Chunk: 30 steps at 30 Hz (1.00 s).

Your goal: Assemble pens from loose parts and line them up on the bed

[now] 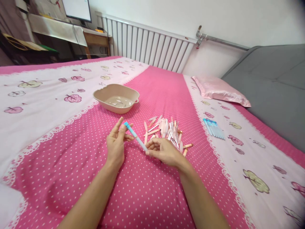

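Observation:
A slim translucent tube with a blue end [135, 136] slants between my two hands above the bed. My left hand [116, 143] pinches it near the blue end, thumb against fingers, with the index finger stretched upward. At the lower whitish end, my right hand [164, 151] grips it between thumb and curled fingers. Just beyond the right hand lies a loose pile of small pink, white and orange-brown sticks [164, 125], partly hidden by that hand. What is inside the tube is too small to tell.
A beige plastic basin [116, 108] with small pale bits in its bottom stands beyond my left hand. Several blue-ended tubes [213, 128] lie in a row at the right. Farther off are a pink pillow [221, 91], a grey headboard [274, 76], a radiator [147, 43] and a desk [95, 38].

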Each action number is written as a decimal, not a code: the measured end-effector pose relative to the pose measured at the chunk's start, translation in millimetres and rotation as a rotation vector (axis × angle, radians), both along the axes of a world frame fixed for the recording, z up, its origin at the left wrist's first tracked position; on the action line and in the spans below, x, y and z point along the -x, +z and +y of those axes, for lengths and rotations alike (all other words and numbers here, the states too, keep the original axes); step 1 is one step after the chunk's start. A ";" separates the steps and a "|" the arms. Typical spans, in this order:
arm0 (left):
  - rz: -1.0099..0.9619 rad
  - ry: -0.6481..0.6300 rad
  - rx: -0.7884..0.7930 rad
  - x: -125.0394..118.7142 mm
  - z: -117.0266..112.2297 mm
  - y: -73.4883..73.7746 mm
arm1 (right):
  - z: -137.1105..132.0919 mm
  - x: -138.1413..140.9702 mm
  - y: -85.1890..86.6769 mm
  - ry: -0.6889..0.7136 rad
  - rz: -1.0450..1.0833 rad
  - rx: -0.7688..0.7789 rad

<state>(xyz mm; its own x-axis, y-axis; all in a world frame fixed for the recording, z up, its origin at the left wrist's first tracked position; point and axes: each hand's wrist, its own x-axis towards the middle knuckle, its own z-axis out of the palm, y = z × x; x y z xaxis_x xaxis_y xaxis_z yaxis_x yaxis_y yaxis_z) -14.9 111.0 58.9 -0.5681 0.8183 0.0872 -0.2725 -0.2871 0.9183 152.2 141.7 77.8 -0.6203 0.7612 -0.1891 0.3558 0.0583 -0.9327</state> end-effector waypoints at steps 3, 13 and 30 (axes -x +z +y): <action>-0.022 -0.024 0.010 -0.3 -0.5 0.0 | 1.3 -0.6 0.2 -0.017 0.042 -0.005; 0.079 -0.215 0.118 -11.8 -2.7 -1.3 | 3.3 2.0 -2.0 -0.052 0.105 -0.013; 0.049 -0.195 0.108 -10.4 -0.4 -4.8 | -0.6 7.9 -0.7 -0.172 -0.006 -0.208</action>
